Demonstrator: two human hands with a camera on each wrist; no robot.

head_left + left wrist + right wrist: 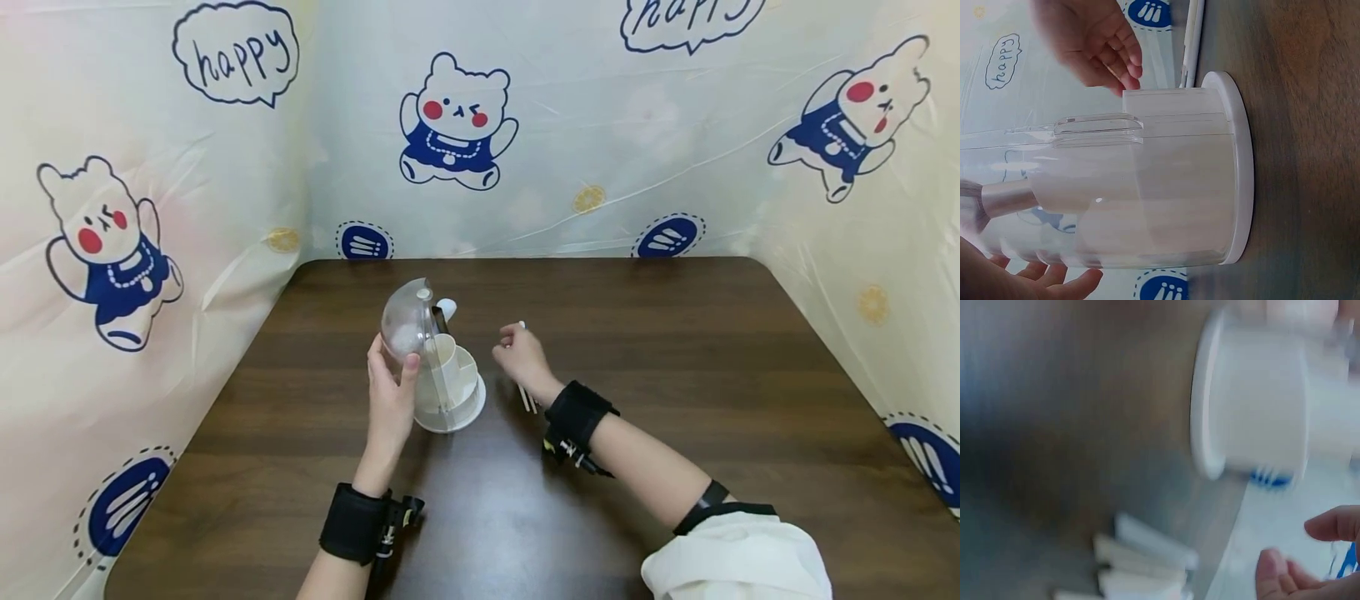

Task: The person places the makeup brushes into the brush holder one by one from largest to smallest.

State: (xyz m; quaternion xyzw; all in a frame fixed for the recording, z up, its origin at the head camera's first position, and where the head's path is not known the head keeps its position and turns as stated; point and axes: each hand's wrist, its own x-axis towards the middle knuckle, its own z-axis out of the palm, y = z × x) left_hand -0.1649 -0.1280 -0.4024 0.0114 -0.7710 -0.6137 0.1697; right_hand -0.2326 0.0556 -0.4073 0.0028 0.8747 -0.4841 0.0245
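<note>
A white round holder [450, 404] with upright inner compartments stands near the middle of the dark table. Its clear dome cover [405, 321], topped by a silver knob, is tilted up on the holder's left side. My left hand [393, 358] grips this cover, thumb in front and fingers behind; in the left wrist view the cover [1116, 187] fills the frame. My right hand [513, 346] hovers just right of the holder with relaxed fingers, holding nothing. Thin white sticks [527, 398] lie on the table beneath it. The blurred right wrist view shows the sticks' ends [1141, 562] and the holder [1254, 406].
The brown wooden table [675, 350] is walled on three sides by a cartoon bear plastic sheet [457, 125]. Both wrists wear black straps. A white sleeve [735, 558] covers my right forearm near the front edge.
</note>
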